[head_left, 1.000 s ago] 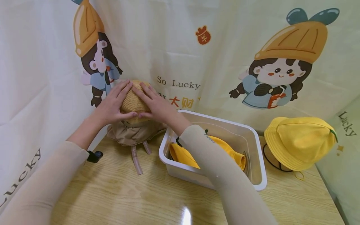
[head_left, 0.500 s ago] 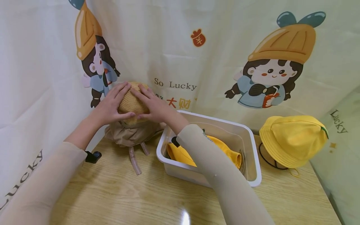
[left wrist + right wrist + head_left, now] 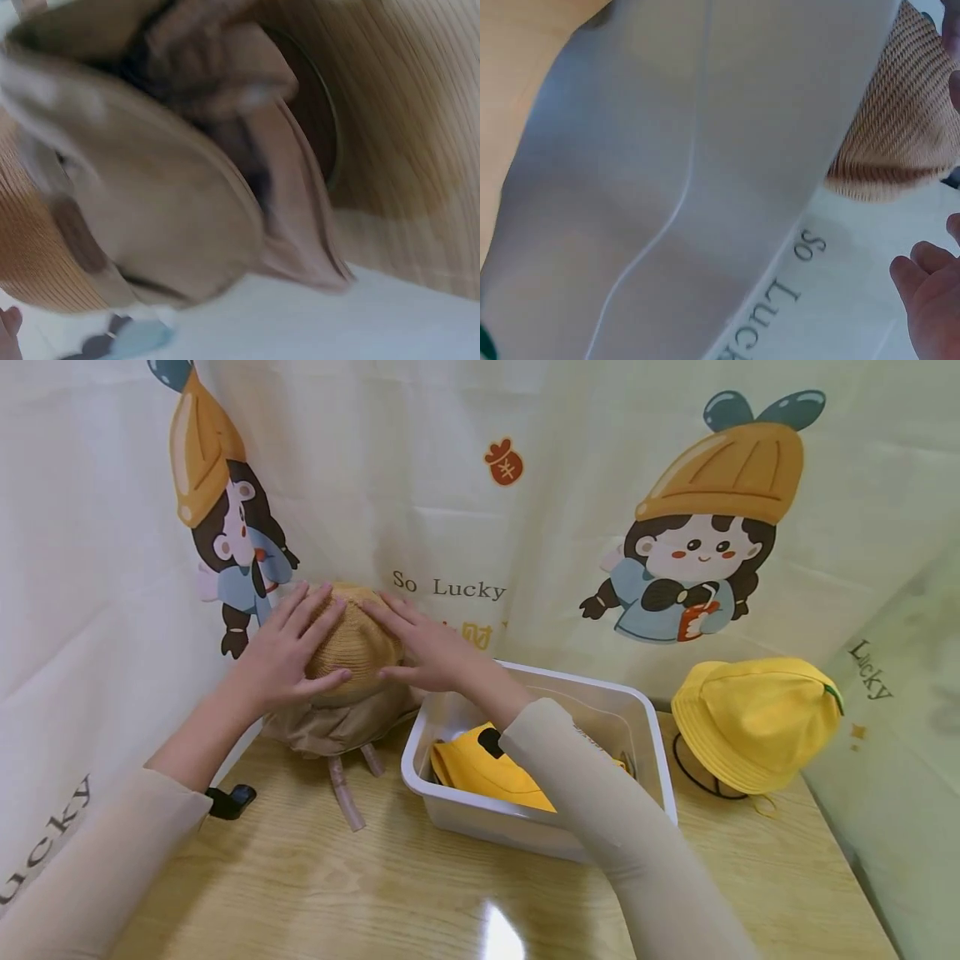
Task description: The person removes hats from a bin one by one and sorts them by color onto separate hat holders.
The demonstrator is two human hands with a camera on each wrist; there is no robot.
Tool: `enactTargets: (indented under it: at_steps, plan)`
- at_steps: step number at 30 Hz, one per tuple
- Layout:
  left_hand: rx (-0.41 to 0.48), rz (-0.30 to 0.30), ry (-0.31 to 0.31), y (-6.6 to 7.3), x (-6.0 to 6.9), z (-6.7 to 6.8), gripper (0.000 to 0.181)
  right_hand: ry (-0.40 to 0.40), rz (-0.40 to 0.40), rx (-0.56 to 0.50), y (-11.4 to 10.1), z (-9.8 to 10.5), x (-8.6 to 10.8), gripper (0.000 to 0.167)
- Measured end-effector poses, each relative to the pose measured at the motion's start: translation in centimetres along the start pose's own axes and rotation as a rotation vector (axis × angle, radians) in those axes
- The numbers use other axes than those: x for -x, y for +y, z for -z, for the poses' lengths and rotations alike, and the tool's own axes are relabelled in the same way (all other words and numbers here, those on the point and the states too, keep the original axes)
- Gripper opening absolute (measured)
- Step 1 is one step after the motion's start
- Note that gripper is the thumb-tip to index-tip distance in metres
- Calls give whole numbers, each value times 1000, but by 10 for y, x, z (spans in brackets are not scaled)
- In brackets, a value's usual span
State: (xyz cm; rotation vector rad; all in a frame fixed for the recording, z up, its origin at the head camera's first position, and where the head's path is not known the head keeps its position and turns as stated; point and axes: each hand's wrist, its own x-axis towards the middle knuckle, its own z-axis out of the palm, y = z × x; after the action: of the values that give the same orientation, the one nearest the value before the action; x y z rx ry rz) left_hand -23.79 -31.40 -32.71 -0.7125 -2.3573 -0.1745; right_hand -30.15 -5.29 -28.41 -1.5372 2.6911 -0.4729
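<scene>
Resting at the table's back left corner, a tan hat (image 3: 354, 652) stands with its knitted-looking crown up and its soft cloth brim (image 3: 330, 723) drooping, two ribbons (image 3: 346, 795) trailing forward. Two hands frame the crown: the left hand (image 3: 283, 647) along its left side, the right hand (image 3: 435, 650) along its right, both with fingers spread and fairly straight, thumbs near each other in front. Neither grips the hat; how firmly they touch it, I cannot tell. Just right of the hat sits a white tub (image 3: 411, 766) with yellow cloth (image 3: 487, 770) inside, partly hidden by the right sleeve (image 3: 622, 827). Farther right, a yellow hat (image 3: 757, 722) leans, tilted, over a black wire stand (image 3: 701, 778). Everything stands on a wood-grain table (image 3: 360, 893). Behind hangs a pale sheet (image 3: 555, 535), printed with cartoon figures in orange caps and the words "So Lucky".
</scene>
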Motion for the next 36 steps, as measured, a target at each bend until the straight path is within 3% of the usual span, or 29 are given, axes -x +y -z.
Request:
enactTargets:
  at_steps: [4,7,14,23,29,36]
  plan:
    - [4,-90,61,24,-10,4,90,45,11,-34,10,7,18,93]
    - [15,-111,67,44,-14,5,88,68,0,-47,18,12,32,92]
    - [59,-40,-20,94,-10,0,89,113,-12,-18,34,19,63,93]
    - [123,-99,-103,151,-3,-7,90,93,-20,41,44,22,105,90]
    - [143,-115,-166,171,5,-14,91,82,-32,46,47,28,130,89]
    - [175,-104,-240,178,10,-26,87,41,-89,45,53,27,149,90]
